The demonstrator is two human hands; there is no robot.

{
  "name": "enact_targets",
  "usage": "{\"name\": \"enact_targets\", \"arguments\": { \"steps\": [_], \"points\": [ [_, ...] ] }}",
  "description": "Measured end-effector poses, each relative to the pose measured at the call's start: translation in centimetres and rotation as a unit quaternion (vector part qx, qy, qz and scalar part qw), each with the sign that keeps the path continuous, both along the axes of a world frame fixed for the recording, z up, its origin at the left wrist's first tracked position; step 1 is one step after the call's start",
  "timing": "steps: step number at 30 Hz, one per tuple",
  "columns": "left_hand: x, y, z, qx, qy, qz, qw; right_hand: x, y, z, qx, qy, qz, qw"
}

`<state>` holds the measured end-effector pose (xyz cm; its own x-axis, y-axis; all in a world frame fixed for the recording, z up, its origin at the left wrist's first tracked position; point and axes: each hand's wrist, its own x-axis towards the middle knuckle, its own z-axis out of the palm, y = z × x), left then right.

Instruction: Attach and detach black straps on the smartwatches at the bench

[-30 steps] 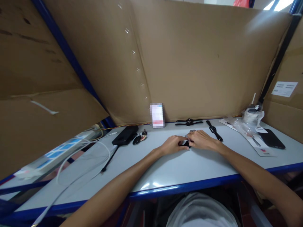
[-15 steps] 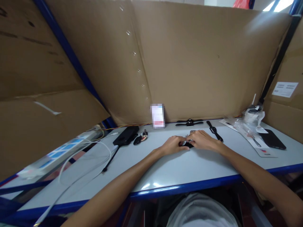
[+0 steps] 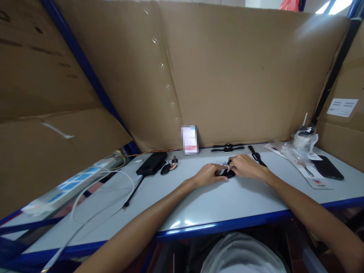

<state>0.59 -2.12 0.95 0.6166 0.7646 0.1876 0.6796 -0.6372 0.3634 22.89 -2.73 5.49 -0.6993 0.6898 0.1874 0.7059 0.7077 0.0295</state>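
Note:
A small flat black object (image 3: 229, 173) lies on the table in the head view, between my hands and partly covered by their fingers. My left hand (image 3: 209, 175) grips its left side, thumb along the near edge and index finger across the top. Bent and pinched together, the fingers of my right hand (image 3: 245, 167) meet a small shiny piece just above the black object. What exactly they pinch is too small to make out. Behind my hands are black wristwatches (image 3: 228, 147), and another black watch (image 3: 256, 156) rests beyond my right hand.
A lit phone (image 3: 190, 140) leans on the cardboard wall (image 3: 227, 76). To the left are a black power bank (image 3: 152, 163), keys (image 3: 170, 166), white cables (image 3: 132, 182) and a power strip (image 3: 68, 185). On the right lie plastic packaging (image 3: 295, 151) and a dark phone (image 3: 328, 167).
My right hand has shifted slightly right and changed its finger pose, uncovering more of the black object. My left hand has stayed nearly in place.

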Motion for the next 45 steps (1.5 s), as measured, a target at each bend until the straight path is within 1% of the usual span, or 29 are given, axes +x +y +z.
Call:
{"name": "enact_targets", "arguments": {
  "steps": [7, 15, 18, 23, 27, 31, 34, 37, 39, 43, 45],
  "points": [
    [0.0, 0.0, 0.0, 0.006, 0.005, 0.0, 1.0, -0.7, -0.5, -0.3, -0.024, 0.024, 0.032, 0.999],
    [0.0, 0.1, -0.2, 0.006, 0.0, 0.001, 1.0, -0.7, -0.5, -0.3, -0.047, 0.011, 0.021, 0.999],
    [0.0, 0.0, -0.1, 0.003, 0.001, 0.004, 1.0, -0.7, -0.4, -0.6, -0.051, 0.018, 0.019, 0.998],
    [0.1, -0.2, 0.2, -0.003, 0.007, 0.004, 1.0, -0.4, 0.2, -0.9, -0.041, 0.033, -0.004, 0.999],
    [0.2, -0.4, 0.5, -0.007, 0.015, 0.013, 1.0, 0.0, 1.1, -1.2, -0.077, 0.075, -0.004, 0.994],
    [0.2, -0.4, 0.5, -0.011, 0.016, 0.021, 1.0, 0.1, 2.2, -2.0, -0.122, 0.122, -0.018, 0.985],
    [0.1, -0.4, 0.4, -0.012, 0.016, 0.016, 1.0, 0.0, 3.1, -2.6, -0.163, 0.158, -0.008, 0.974],
    [0.1, -0.3, 0.3, -0.005, 0.014, 0.013, 1.0, 0.3, 3.8, -2.8, -0.184, 0.17, -0.003, 0.968],
    [0.1, -0.3, 0.2, -0.001, 0.011, 0.014, 1.0, 0.6, 4.1, -2.8, -0.168, 0.152, -0.025, 0.974],
    [0.0, -0.1, 0.0, 0.001, 0.01, 0.017, 1.0, 1.4, 4.0, -2.3, -0.088, 0.076, -0.111, 0.987],
    [0.0, -0.1, 0.0, 0.002, 0.01, 0.013, 1.0, 1.5, 3.8, -2.0, -0.082, 0.057, -0.124, 0.987]
  ]
}}
